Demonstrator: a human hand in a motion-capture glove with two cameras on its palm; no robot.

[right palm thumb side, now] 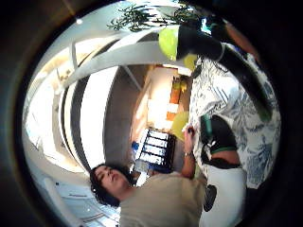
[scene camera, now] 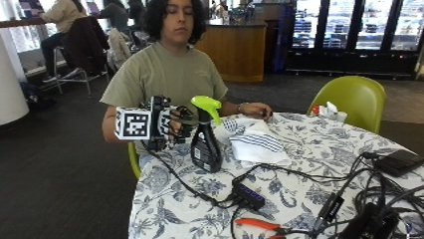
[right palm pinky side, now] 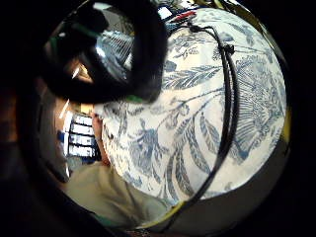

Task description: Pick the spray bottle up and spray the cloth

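In the outside view a black spray bottle (scene camera: 206,147) with a green trigger head stands upright on the flower-patterned table (scene camera: 311,149), near its left edge. My gloved right hand (scene camera: 171,127) hovers just left of the bottle's neck, its fingers (scene camera: 184,127) loosely curled toward the neck and not wrapped round it. A white cloth with blue stripes (scene camera: 255,139) lies crumpled right behind the bottle. The person's bare hand (scene camera: 256,110) rests at the cloth's far edge. The thumb side palm view shows the bottle (right palm thumb side: 227,56) lengthwise over the table.
A black hub (scene camera: 248,195) with several cables lies in front of the bottle, with orange pliers (scene camera: 260,224) near the front edge. A black cable (right palm pinky side: 229,98) crosses the patterned tablecloth (right palm pinky side: 197,128). A green chair (scene camera: 351,97) stands behind the table, and dark devices (scene camera: 397,162) sit at the right.
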